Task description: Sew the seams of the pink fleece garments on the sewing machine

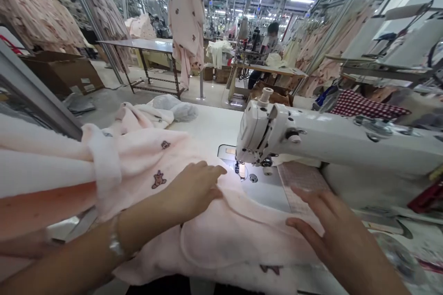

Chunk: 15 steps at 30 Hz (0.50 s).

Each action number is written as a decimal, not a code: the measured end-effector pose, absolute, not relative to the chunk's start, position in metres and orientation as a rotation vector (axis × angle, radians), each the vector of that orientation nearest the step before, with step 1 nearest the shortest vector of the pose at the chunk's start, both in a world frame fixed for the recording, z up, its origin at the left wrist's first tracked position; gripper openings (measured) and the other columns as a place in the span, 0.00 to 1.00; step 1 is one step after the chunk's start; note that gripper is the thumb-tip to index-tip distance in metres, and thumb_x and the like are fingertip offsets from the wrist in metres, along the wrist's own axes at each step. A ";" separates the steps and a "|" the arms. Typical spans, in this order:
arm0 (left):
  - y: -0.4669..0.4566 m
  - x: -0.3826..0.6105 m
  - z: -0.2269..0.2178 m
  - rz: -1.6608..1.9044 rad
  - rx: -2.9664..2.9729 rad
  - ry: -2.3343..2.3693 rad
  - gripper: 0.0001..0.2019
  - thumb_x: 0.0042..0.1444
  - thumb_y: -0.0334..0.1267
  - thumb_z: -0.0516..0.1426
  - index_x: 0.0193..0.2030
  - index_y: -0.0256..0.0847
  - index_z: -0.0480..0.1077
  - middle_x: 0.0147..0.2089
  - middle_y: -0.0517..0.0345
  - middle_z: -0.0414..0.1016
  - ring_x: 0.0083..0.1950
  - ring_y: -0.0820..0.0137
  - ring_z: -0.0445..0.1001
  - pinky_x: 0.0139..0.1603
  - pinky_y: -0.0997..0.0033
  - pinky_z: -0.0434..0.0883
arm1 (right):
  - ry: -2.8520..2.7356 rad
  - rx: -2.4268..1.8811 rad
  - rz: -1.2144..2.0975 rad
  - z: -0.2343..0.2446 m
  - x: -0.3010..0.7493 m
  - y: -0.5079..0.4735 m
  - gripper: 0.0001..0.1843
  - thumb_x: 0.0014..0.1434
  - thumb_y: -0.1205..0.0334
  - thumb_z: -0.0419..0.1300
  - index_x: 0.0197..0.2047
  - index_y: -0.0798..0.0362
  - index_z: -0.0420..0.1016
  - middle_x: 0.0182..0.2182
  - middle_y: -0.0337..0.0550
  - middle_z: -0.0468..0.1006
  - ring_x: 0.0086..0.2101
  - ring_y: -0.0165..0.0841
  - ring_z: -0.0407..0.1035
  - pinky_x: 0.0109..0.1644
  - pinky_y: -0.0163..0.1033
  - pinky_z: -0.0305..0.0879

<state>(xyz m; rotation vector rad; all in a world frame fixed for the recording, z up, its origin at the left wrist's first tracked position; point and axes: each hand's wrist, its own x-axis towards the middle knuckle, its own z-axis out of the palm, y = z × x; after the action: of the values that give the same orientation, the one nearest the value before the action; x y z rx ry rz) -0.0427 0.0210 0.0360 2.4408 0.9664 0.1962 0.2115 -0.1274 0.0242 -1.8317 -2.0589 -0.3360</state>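
Observation:
A pale pink fleece garment (221, 239) with small brown animal motifs lies across the sewing table and hangs over its front edge. My left hand (197, 189) rests on the cloth just left of the needle area, index finger stretched toward it, thumb apart below. My right hand (328, 221) is open, thumb and fingers spread, at the garment's right part; whether it touches the cloth I cannot tell. Beyond both hands stands a white sewing machine (311, 129), its presser foot (237, 167) lit beside the cloth's edge. Part of the garment is hidden under my left arm.
The machine's arm reaches in from the right over the metal bed plate (268, 189). Translucent grey material (176, 108) lies at the table's far left. Behind stand a side table (148, 45), a cardboard box (65, 71) and hanging pink garments (187, 14). A person (272, 39) sits farther back.

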 end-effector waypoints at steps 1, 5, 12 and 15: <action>0.026 -0.040 0.023 0.233 2.566 0.985 0.17 0.55 0.33 0.56 0.52 0.41 0.65 0.47 0.52 0.69 0.50 0.58 0.65 0.52 0.55 0.61 | -2.086 -1.798 -0.306 0.015 0.205 -0.123 0.18 0.58 0.49 0.54 0.49 0.47 0.66 0.36 0.44 0.72 0.36 0.37 0.70 0.36 0.40 0.69; 0.028 -0.034 -0.024 0.382 2.682 0.792 0.15 0.58 0.33 0.54 0.52 0.39 0.65 0.55 0.50 0.65 0.56 0.61 0.61 0.58 0.55 0.57 | -2.174 -1.804 0.175 -0.012 0.189 -0.119 0.09 0.60 0.58 0.53 0.43 0.46 0.69 0.35 0.41 0.72 0.36 0.33 0.69 0.37 0.37 0.69; 0.029 -0.030 -0.022 0.604 2.578 0.715 0.04 0.56 0.32 0.56 0.33 0.41 0.72 0.44 0.56 0.71 0.48 0.66 0.67 0.55 0.59 0.59 | -2.141 -1.999 0.441 -0.023 0.199 -0.121 0.21 0.53 0.55 0.61 0.51 0.41 0.66 0.39 0.41 0.71 0.37 0.34 0.71 0.36 0.38 0.71; 0.025 -0.031 -0.011 0.801 2.481 0.632 0.07 0.56 0.28 0.53 0.31 0.40 0.71 0.42 0.57 0.72 0.46 0.68 0.67 0.58 0.57 0.56 | -2.196 -1.917 0.405 -0.018 0.203 -0.120 0.07 0.51 0.59 0.61 0.36 0.46 0.70 0.32 0.39 0.71 0.33 0.34 0.70 0.32 0.37 0.70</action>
<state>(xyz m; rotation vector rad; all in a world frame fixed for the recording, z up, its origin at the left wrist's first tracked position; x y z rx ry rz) -0.0314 0.0248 -0.0114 2.4807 0.6317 0.8009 0.2029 -0.1198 -0.0180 -1.9168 -2.1959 0.4053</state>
